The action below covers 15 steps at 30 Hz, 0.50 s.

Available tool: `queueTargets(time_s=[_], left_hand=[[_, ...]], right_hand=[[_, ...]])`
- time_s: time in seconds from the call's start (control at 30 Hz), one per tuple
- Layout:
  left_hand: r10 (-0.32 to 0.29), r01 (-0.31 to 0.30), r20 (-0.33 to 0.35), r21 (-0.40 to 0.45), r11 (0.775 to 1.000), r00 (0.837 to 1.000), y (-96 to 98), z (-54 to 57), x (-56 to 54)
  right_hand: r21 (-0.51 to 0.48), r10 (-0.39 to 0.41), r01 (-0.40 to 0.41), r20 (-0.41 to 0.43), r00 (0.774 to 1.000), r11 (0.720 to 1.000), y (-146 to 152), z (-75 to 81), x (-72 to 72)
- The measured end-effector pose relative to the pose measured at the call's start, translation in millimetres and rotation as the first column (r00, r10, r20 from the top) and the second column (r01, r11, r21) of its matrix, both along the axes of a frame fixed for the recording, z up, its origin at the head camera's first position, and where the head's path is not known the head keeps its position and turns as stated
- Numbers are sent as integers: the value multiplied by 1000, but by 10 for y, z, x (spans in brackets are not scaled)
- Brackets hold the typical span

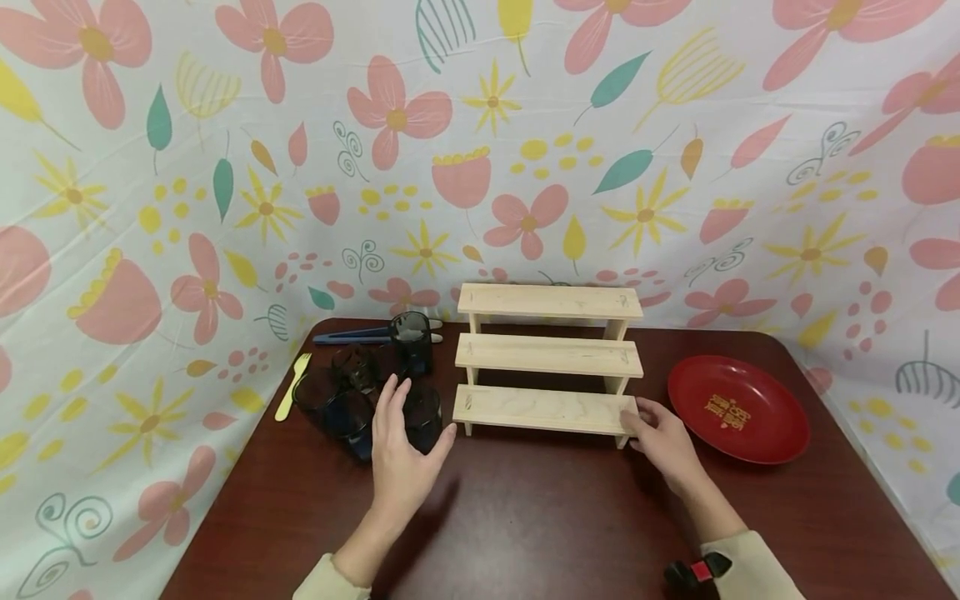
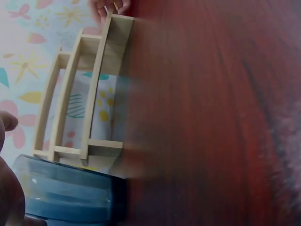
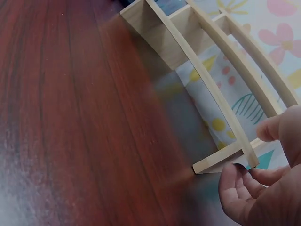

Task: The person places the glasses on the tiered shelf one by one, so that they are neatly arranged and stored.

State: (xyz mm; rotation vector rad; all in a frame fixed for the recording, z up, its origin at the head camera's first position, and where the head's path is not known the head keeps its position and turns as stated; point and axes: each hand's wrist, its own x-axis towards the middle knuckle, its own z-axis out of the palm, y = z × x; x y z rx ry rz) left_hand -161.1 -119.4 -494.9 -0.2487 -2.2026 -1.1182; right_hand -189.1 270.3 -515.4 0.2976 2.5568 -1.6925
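Observation:
A three-tier wooden step shelf stands on the dark table. My right hand holds the right end of its lowest step, the thumb on top and the curled fingers below the board's end, as the right wrist view shows. On the left my left hand is raised with fingers spread and thumb apart, holding nothing. Its nearest thing is a dark blue-tinted glass, partly behind it in the head view. In the left wrist view this glass stands beside the shelf's left end.
Several more dark glasses cluster at the left, with one glass further back. Behind them lie blue tongs. A yellow fork lies by the left edge, a red plate at right. Floral cloth hangs behind the table.

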Motion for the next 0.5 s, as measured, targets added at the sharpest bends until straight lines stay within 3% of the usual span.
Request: queueTargets(time_s=[0.23, 0.5], left_hand=[[9, -12, 49, 65, 998, 999, -40, -108, -80], [27, -62, 174, 199, 978, 984, -14, -250, -51]], right_hand=[[-141, -27, 32, 39, 999, 989, 27, -53, -74], [-286, 8, 21, 98, 995, 958, 83, -27, -95]])
